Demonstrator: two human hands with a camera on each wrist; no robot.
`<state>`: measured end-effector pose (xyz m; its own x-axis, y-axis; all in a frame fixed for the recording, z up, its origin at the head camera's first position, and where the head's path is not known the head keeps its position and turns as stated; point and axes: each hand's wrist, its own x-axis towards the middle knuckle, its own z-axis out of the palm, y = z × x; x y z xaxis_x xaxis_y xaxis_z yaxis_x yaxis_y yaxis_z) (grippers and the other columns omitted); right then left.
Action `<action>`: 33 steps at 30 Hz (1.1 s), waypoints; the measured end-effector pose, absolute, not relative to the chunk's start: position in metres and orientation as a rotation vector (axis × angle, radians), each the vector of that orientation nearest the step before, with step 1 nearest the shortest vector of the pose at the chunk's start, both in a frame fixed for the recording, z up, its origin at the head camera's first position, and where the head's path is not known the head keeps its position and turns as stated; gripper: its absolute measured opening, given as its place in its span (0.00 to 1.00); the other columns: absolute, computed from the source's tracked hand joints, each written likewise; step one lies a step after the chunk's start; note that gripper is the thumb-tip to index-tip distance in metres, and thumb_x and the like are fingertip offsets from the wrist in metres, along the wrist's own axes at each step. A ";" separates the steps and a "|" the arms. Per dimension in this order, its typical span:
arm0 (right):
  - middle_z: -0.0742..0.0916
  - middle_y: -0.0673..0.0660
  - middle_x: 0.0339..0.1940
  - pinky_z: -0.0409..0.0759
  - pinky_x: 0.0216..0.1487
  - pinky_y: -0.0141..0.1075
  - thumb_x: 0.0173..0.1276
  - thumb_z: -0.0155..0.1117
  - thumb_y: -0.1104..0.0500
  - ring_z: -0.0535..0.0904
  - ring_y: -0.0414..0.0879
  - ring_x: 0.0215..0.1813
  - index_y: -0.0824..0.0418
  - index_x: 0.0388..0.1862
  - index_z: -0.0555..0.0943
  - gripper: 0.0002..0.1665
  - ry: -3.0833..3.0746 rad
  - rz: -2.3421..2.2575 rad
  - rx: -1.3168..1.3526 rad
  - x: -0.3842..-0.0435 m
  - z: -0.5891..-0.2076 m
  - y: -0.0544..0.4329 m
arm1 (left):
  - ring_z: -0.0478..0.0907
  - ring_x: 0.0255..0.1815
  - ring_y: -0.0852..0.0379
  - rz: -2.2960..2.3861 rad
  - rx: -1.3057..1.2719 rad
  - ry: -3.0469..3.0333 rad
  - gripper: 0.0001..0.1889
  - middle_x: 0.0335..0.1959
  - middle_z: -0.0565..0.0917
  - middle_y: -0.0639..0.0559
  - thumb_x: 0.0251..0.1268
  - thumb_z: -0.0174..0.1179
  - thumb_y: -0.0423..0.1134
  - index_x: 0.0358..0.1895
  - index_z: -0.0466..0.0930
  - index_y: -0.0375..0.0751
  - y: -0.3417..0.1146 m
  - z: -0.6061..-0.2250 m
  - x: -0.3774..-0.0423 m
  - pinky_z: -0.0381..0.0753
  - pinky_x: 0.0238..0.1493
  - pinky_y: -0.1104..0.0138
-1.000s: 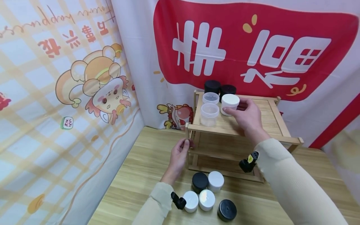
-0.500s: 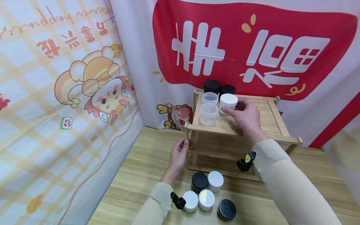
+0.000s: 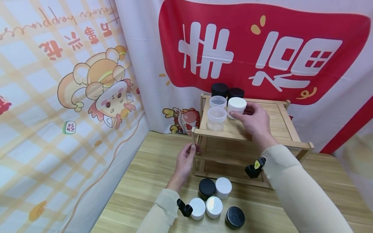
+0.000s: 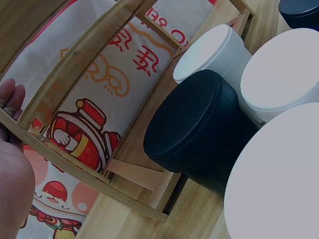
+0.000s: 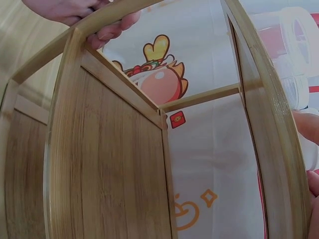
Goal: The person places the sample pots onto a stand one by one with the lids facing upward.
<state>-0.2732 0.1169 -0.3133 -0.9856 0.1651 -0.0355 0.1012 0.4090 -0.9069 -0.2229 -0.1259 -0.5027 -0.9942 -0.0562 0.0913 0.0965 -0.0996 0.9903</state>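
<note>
On the top board of a wooden shelf rack (image 3: 276, 119), my right hand (image 3: 257, 121) grips a white-lidded jar (image 3: 237, 108), thumb in front and fingers round its far side. Left of that jar stand two clear plastic jars (image 3: 217, 120), one behind the other. Two black jars (image 3: 219, 90) are at the back. My left hand (image 3: 185, 158) holds the rack's front left post, its fingers curled behind the wood. In the right wrist view, the left hand (image 5: 75, 7) shows at the top, and the right-hand fingers (image 5: 308, 127) are partly cut off at the edge.
Before the rack, on the wood-grain table (image 3: 131, 187), stand several more jars: a black jar (image 3: 207, 189), a white jar (image 3: 223, 187), two more white jars in front, and a separate black jar (image 3: 235, 217) to the right. Printed cloth (image 3: 163, 42) hangs behind and at the left.
Over the last second my right hand and the white-lidded jar have shifted very slightly left, towards the clear jars. My left hand stays on the post.
</note>
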 end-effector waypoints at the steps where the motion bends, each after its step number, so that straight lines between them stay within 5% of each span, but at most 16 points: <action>1: 0.76 0.59 0.80 0.76 0.80 0.50 0.69 0.78 0.40 0.73 0.56 0.77 0.51 0.85 0.66 0.52 -2.586 1.660 -0.247 -0.273 -0.313 0.117 | 0.84 0.63 0.53 -2.254 -0.047 -2.037 0.29 0.61 0.85 0.37 0.84 0.52 0.59 0.68 0.79 0.37 -0.126 -0.502 -0.223 0.74 0.79 0.51; 21: 0.71 0.56 0.85 0.73 0.81 0.53 0.62 0.81 0.34 0.69 0.56 0.83 0.47 0.85 0.63 0.59 -2.526 1.622 -0.237 -0.267 -0.299 0.119 | 0.83 0.63 0.53 -2.273 -0.040 -2.024 0.30 0.61 0.86 0.39 0.85 0.51 0.59 0.69 0.78 0.37 -0.126 -0.495 -0.223 0.74 0.79 0.49; 33: 0.71 0.53 0.85 0.80 0.76 0.49 0.67 0.77 0.34 0.69 0.55 0.84 0.43 0.86 0.64 0.54 -2.553 1.640 -0.159 -0.229 -0.281 0.167 | 0.83 0.63 0.54 -2.261 -0.058 -2.037 0.32 0.61 0.86 0.39 0.83 0.52 0.61 0.70 0.77 0.37 -0.126 -0.501 -0.224 0.73 0.80 0.49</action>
<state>-0.2293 0.1666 -0.2807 -0.9892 0.1433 0.0298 0.0324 0.4134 -0.9100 -0.2241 -0.1261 -0.5014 -0.9945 -0.0473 0.0934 0.0978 -0.1020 0.9900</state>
